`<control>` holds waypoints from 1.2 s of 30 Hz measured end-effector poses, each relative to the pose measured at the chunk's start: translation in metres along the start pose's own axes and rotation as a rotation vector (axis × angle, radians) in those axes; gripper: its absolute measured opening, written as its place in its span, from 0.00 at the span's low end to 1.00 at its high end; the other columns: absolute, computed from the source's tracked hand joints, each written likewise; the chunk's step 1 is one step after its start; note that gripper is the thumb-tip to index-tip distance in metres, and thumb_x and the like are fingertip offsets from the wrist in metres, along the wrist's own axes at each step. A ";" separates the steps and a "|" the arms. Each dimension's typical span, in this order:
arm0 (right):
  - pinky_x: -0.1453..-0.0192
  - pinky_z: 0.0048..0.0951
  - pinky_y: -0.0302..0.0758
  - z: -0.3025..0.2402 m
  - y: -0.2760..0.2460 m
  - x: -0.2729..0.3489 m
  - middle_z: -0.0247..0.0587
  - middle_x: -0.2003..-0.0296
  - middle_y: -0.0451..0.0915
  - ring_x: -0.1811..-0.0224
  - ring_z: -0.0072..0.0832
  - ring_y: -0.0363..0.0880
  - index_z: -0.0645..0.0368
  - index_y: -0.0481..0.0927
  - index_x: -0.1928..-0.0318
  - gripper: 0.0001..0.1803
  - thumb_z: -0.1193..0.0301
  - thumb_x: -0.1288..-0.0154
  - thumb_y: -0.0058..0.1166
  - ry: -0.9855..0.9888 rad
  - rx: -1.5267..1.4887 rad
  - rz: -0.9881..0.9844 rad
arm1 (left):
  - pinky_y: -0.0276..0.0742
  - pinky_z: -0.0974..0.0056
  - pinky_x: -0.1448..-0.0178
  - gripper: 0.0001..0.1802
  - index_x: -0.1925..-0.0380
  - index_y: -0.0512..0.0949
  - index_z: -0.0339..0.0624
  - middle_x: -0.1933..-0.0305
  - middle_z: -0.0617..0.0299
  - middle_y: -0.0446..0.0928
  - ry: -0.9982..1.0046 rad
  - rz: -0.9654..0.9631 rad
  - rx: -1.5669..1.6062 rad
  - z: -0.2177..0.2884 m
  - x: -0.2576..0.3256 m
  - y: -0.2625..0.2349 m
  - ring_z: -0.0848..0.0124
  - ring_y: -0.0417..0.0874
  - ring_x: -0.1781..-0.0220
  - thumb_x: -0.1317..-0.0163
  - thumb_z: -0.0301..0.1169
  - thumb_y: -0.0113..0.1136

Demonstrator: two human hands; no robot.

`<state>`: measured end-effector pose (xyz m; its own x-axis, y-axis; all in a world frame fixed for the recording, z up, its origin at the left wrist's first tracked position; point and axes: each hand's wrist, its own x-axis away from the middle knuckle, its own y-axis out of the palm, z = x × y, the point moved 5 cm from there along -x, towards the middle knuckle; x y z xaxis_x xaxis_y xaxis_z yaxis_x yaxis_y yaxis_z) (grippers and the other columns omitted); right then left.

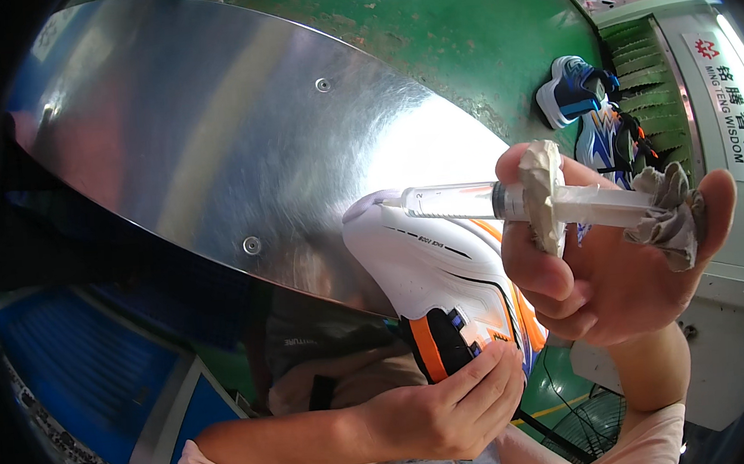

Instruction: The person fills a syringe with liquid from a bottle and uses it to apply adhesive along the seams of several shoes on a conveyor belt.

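My left hand [466, 402] grips a white sneaker [430, 267] with orange and black parts, its fingers closed at the black-and-orange end nearest me. The other, rounded white end points away from me, over the metal table's edge. In my right hand [631, 296] is a clear syringe [456, 202], held level between the fingers, with the thumb at its plunger end. Pale, crumpled wrapping covers the syringe's finger flange and its plunger end. The nozzle lies at the sneaker's rounded white end; I cannot tell whether it touches. Part of the sneaker is hidden behind both hands.
A shiny metal table [210, 140] with round bolts stretches to the far left. At right, more sneakers [571, 93] sit by a pale machine [734, 232] with a green strip curtain [651, 83]. A blue panel [88, 364] lies lower left, and a fan [596, 419] stands lower right.
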<state>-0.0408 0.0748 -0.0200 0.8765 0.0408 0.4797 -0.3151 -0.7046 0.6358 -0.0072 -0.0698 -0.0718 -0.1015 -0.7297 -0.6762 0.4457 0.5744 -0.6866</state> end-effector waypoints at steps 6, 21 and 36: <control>0.77 0.17 0.65 -0.002 0.009 0.005 0.45 0.69 0.69 0.75 0.21 0.61 0.70 0.50 0.37 0.65 0.25 0.54 0.52 -0.064 0.133 0.035 | 0.76 0.59 0.41 0.11 0.62 0.79 0.37 0.57 0.56 0.81 -0.023 -0.003 0.009 -0.001 0.000 0.000 0.63 0.82 0.52 0.40 0.31 0.54; 0.71 0.12 0.55 0.044 -0.041 0.092 0.35 0.66 0.66 0.70 0.15 0.58 0.70 0.56 0.37 0.73 0.20 0.71 0.55 -0.253 -0.026 0.184 | 0.77 0.57 0.42 0.11 0.59 0.81 0.40 0.55 0.57 0.81 -0.050 -0.136 0.079 -0.001 -0.008 -0.003 0.61 0.82 0.51 0.41 0.28 0.55; 0.68 0.10 0.60 0.092 -0.055 0.158 0.42 0.60 0.70 0.65 0.17 0.66 0.69 0.58 0.37 0.58 0.34 0.54 0.60 -0.212 -0.084 0.322 | 0.76 0.52 0.40 0.11 0.60 0.82 0.44 0.53 0.55 0.81 -0.086 -0.232 -0.029 0.006 -0.018 -0.001 0.58 0.80 0.47 0.45 0.26 0.60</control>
<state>0.1484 0.0552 -0.0349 0.7810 -0.3266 0.5323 -0.6071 -0.5970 0.5245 -0.0003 -0.0597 -0.0575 -0.1217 -0.8715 -0.4750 0.3937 0.3969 -0.8291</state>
